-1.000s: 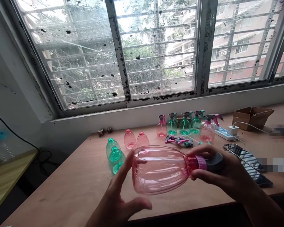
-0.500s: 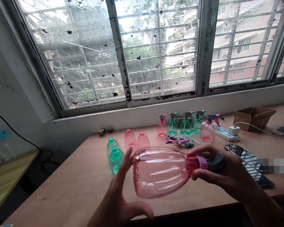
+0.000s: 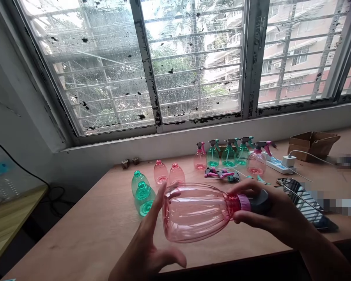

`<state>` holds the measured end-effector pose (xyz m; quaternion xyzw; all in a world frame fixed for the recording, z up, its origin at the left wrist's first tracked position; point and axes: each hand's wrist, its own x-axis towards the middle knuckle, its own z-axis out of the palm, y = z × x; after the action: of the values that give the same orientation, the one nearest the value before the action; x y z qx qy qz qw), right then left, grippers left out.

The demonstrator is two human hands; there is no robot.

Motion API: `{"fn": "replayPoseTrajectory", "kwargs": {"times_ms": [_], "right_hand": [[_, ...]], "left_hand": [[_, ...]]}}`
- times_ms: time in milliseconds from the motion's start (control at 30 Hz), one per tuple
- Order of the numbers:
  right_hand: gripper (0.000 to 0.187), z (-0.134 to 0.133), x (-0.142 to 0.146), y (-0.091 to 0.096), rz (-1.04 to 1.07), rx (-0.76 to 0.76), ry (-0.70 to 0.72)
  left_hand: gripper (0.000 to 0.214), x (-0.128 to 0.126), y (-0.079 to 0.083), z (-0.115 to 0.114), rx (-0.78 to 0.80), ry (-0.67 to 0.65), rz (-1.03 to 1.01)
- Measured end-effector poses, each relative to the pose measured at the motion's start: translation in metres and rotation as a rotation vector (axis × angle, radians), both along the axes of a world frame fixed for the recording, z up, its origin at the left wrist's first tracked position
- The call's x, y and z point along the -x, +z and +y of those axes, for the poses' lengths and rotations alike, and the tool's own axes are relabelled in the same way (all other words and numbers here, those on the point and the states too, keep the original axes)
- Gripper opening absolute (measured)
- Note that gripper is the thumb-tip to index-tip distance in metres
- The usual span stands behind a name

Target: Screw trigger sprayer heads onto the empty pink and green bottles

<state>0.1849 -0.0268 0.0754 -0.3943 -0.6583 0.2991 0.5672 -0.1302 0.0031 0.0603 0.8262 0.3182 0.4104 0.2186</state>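
Over wooden desk [image 3: 90,234] | left fingers [image 3: 155,207] splayed against ribbed pink bottle [image 3: 195,212] | right fingers [image 3: 251,219] clamped round grey cap [image 3: 260,201]

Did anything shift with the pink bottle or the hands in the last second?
The right hand, gripping the sprayer cap, eased slightly left with the pink bottle. The left hand stays spread against its base. Nothing was let go; the other bottles on the table have not moved.

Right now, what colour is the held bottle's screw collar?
Opaque pink screw collar, on the translucent pink bottle; head view.
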Motion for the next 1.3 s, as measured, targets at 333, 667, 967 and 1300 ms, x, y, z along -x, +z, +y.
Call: {"fn": "replayPoseTrajectory", "kwargs": {"times_ms": [333, 667, 967, 1300], "right_hand": [[0.028, 0.000, -0.005, -0.001, -0.065, 0.004, 0.020], [0.029, 0.003, -0.007, -0.004, -0.097, -0.004, 0.032], [0.029, 0.002, -0.007, -0.004, -0.088, -0.043, 0.000], [0.028, 0.001, -0.008, -0.005, -0.089, -0.035, -0.010]], "left_hand": [[0.111, -0.008, -0.001, -0.007, 0.048, 0.078, 0.028], [0.093, -0.013, 0.007, -0.011, 0.057, 0.123, -0.066], [0.104, -0.001, -0.001, -0.001, -0.003, 0.048, -0.056], [0.106, 0.003, -0.008, -0.002, 0.016, 0.072, -0.012]]}}
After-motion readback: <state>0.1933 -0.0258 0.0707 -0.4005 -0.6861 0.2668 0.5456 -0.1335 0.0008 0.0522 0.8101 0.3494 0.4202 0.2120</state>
